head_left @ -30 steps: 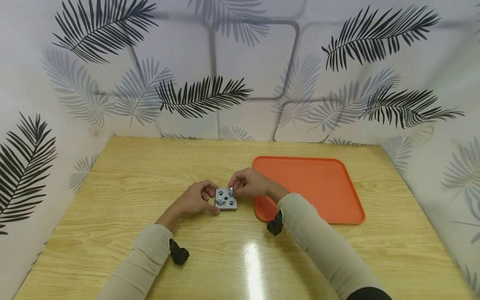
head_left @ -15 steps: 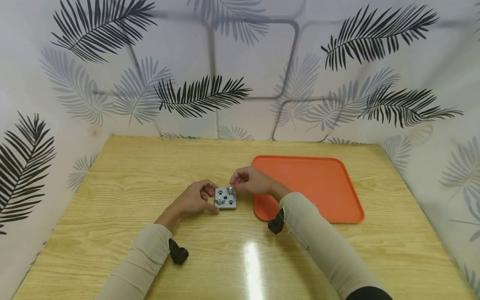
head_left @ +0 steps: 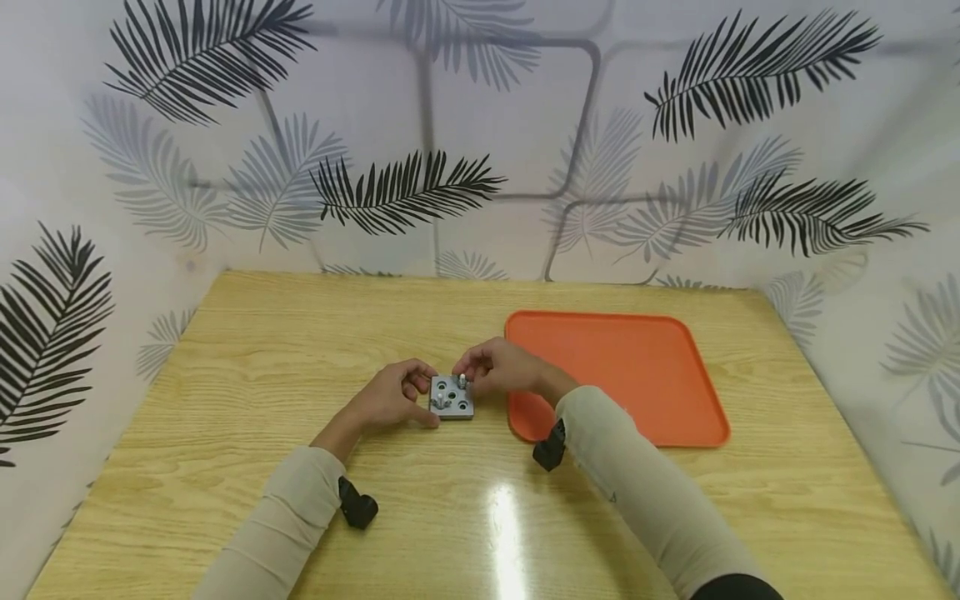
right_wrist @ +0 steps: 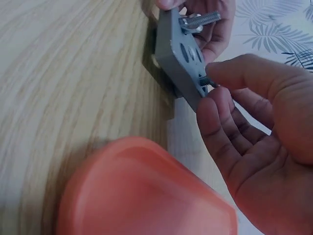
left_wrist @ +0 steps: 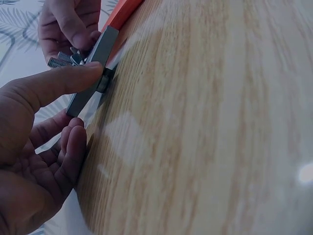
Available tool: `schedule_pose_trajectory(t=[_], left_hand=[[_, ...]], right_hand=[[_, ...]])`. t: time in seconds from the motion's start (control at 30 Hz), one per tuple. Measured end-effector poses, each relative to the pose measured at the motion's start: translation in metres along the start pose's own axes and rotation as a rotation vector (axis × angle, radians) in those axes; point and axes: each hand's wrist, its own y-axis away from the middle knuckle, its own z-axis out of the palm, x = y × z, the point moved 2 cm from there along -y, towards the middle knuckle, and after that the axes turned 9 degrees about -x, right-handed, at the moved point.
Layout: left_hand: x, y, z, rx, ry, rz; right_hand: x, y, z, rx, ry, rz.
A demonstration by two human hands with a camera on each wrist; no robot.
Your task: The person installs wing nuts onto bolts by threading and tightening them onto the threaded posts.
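Note:
A square grey metal plate (head_left: pixel 453 412) with several holes lies low over the wooden table. My left hand (head_left: pixel 388 397) holds its left side, thumb at the near edge and fingers at the far corner. One threaded bolt (right_wrist: pixel 209 18) stands up through the plate with a wing nut (right_wrist: pixel 191 27) on it, near the left hand. At the far right corner a second bolt (head_left: pixel 462 380) stands upright. There my right hand (head_left: pixel 507 367) pinches a wing nut, mostly hidden by the fingertips. Bolt heads (left_wrist: pixel 104 81) show beneath the plate in the left wrist view.
An orange tray (head_left: pixel 622 367) lies on the table to the right, under the right forearm. A rounded orange dish (head_left: pixel 532 417) sits at its near left corner, close to the right wrist. A leaf-patterned cloth (head_left: pixel 480 150) hangs behind the table (head_left: pixel 300 325).
My right fingers lift slightly off the far bolt, then come back down around it. The left hand and the plate stay in place.

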Motion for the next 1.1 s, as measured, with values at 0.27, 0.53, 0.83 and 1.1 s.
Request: schedule_pose_trajectory(t=[0.27,0.53,0.83,1.1], left_hand=[[0.002,0.0,0.001,-0.004,0.002,-0.014],[0.0,0.0,0.0,-0.007,-0.006,-0.011],[-0.003,0.0,0.001,-0.012,0.007,0.0],[-0.002,-0.002,0.0,-0.005,0.006,0.0]], right_hand=[[0.001,0.001,0.001,-0.011,-0.014,-0.004],[0.0,-0.001,0.002,0.006,-0.003,-0.009],[0.0,-0.003,0.007,0.101,0.111,0.048],[-0.004,0.01,-0.003,0.09,-0.009,0.053]])
